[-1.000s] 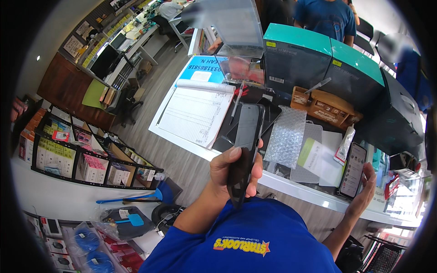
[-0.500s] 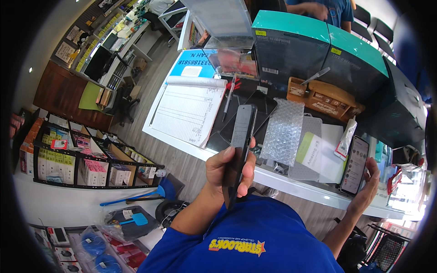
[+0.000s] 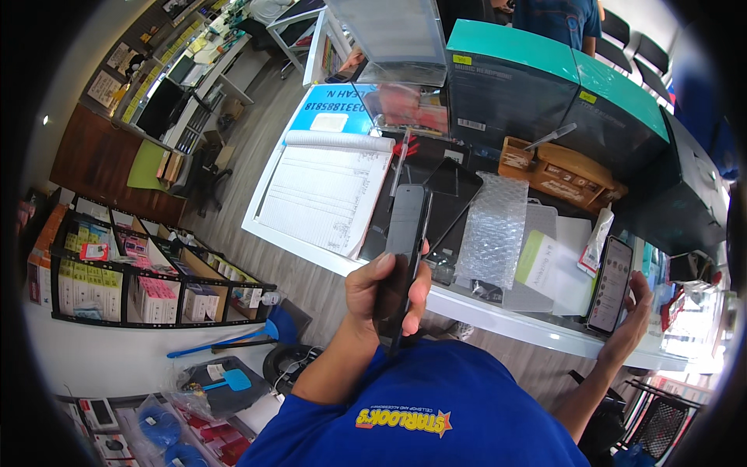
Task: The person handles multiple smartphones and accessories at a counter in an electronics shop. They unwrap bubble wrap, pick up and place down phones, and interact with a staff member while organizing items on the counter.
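Observation:
My left hand (image 3: 389,292) is wrapped round a dark smartphone (image 3: 408,226), which stands upright in front of my blue shirt with its screen dark. The thumb lies along one edge and the fingers along the other. At the counter's right, my right hand (image 3: 634,311) holds a second smartphone (image 3: 611,286) by its right edge; that screen is lit and shows a list with small round icons. Close to its left lie a white tube (image 3: 597,240), a white-and-green card (image 3: 538,261) and a sheet of bubble wrap (image 3: 492,226). A black tablet-like slab (image 3: 443,194) lies behind the left phone.
An open ruled notebook (image 3: 323,194) and a pen (image 3: 400,162) lie on the white-edged counter (image 3: 311,251). Large black-and-teal boxes (image 3: 513,93) stand at the back, with a wooden block calendar (image 3: 564,175) before them. Beyond is a person in blue (image 3: 554,23). Shelves (image 3: 156,272) stand at left.
The view has shifted slightly. Both hands keep their phones, and the left phone's screen has turned a little more toward me. Across the counter, the other person's hand has left the front of their shirt.

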The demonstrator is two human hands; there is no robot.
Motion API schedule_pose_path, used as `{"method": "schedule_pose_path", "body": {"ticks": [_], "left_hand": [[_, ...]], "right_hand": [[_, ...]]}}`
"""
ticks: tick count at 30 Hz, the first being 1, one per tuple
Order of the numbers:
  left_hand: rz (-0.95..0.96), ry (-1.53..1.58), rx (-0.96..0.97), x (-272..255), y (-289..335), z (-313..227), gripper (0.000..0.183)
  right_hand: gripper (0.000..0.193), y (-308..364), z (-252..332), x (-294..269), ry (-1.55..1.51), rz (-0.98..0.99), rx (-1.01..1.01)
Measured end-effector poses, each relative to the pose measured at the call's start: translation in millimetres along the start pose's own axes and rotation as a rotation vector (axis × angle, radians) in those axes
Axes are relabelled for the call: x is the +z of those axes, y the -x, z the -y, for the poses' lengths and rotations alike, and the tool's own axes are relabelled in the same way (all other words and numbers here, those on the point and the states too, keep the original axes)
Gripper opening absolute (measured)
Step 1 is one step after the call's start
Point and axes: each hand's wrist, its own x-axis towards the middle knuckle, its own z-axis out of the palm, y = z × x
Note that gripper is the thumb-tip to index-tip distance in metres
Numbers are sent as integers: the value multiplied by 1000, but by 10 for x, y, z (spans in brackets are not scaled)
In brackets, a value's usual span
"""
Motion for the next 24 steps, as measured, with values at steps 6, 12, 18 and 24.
{"method": "schedule_pose_path", "body": {"ticks": [6,12,18,24], "left_hand": [[-117,-102,-27,101,155,-446,57],[-532,-987,-32,586,186,-910,47],[-501,-1069,-54,565,401,-1225,48],[-573,-1099,-20,495,664,-1382,53]], "right_hand": [[66,-64,-110,2,-124,-91,24],[71,-181,-286,-114,-277,-144,52],[76,-211,-449,-250,-349,-149,51],[71,-203,-767,-216,-332,-255,-91]]}}
